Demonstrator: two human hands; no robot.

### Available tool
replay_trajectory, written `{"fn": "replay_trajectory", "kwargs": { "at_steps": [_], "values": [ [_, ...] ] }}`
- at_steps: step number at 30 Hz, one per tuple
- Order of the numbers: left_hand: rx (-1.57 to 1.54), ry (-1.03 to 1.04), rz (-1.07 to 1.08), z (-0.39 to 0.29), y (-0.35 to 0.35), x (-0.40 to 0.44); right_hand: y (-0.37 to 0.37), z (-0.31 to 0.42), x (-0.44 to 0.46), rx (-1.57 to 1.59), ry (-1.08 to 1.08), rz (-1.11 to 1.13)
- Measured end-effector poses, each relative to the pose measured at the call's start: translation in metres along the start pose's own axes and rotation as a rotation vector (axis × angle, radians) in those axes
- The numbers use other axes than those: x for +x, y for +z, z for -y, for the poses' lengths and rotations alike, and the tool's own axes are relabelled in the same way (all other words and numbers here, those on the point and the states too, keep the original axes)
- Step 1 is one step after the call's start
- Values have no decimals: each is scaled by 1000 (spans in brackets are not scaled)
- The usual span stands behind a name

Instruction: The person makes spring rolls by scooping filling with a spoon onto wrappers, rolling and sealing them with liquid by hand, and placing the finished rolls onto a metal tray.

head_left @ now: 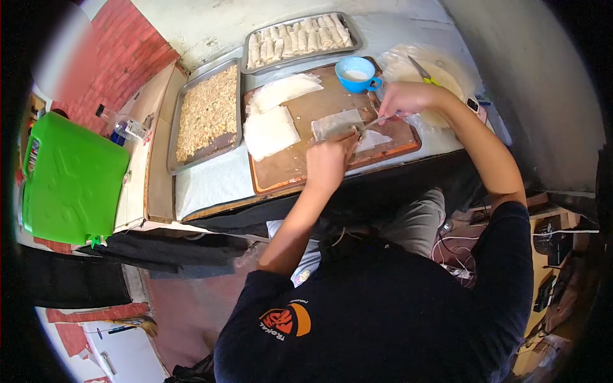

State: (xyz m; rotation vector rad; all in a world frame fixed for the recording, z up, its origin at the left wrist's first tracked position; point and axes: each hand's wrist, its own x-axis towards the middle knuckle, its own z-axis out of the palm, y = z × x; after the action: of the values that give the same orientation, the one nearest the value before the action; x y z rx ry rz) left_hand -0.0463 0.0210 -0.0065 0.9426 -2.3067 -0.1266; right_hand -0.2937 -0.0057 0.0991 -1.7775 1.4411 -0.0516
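Observation:
A thin spring roll wrapper (338, 123) lies on the brown board (281, 173). My left hand (330, 156) has its fingers together, pressed on the wrapper's near edge. My right hand (410, 101) grips a slim metal utensil (377, 121), slanting down to the left; its far end lies by my left fingertips, so its kind is unclear. A torn wrapper piece (373, 141) sits beside it. Left on the board are stacked square wrappers (271, 133) and more loose sheets (285, 91). A blue cup (356, 73) with whitish contents stands near my right hand.
A tray of chopped filling (207, 115) lies at the left, and a tray of rolled spring rolls (300, 41) at the back. Right of the board, a yellow-green-handled blade (423, 71) rests on plastic-wrapped round sheets (447, 80). A green jerrycan (73, 182) stands far left.

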Motion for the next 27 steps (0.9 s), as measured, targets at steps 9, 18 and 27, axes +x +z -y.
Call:
{"fn": "replay_trajectory", "kwargs": {
  "at_steps": [9, 18, 27],
  "values": [
    [-48, 27, -88, 2, 13, -9, -34, -5, -40, -237, 63, -29],
    [-320, -1, -228, 7, 4, -7, -32, 60, 49, -408, -667, -509],
    [-263, -167, -391, 50, -56, -46, 67, 196, 195, -1263, -805, -734]
  ]
}}
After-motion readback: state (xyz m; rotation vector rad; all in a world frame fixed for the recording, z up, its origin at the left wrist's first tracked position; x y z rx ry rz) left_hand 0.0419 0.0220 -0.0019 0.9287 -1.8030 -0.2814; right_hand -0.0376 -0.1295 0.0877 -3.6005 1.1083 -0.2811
